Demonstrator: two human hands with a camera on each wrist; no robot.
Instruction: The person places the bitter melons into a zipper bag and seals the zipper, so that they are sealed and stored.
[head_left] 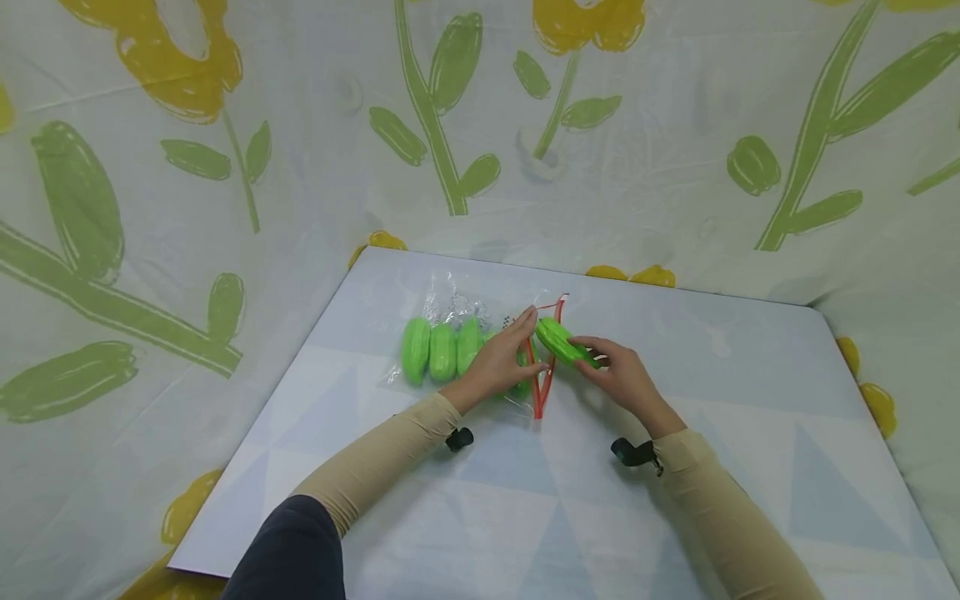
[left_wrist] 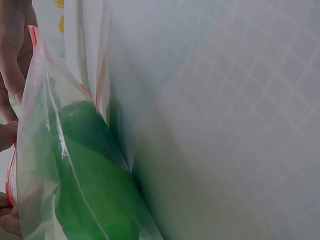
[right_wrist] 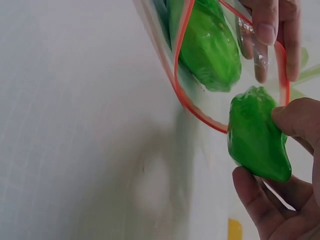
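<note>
A clear zip bag (head_left: 457, 333) with a red zip edge (head_left: 542, 375) lies on the pale table (head_left: 675, 500). Several green toy vegetables (head_left: 441, 350) sit inside it. My left hand (head_left: 504, 358) pinches the bag's upper rim and holds its mouth wide, as the right wrist view shows at the red rim (right_wrist: 200, 112). My right hand (head_left: 618, 372) grips another green toy vegetable (head_left: 564, 342) with its tip at the bag's mouth; the same piece (right_wrist: 257, 135) sits between thumb and fingers. In the left wrist view a green piece (left_wrist: 95, 175) shows through the plastic (left_wrist: 40, 150).
A cloth printed with green stems and yellow flowers (head_left: 187, 167) hangs round the table on the left, back and right. Bare table surface lies in front of my forearms and to the right of the bag.
</note>
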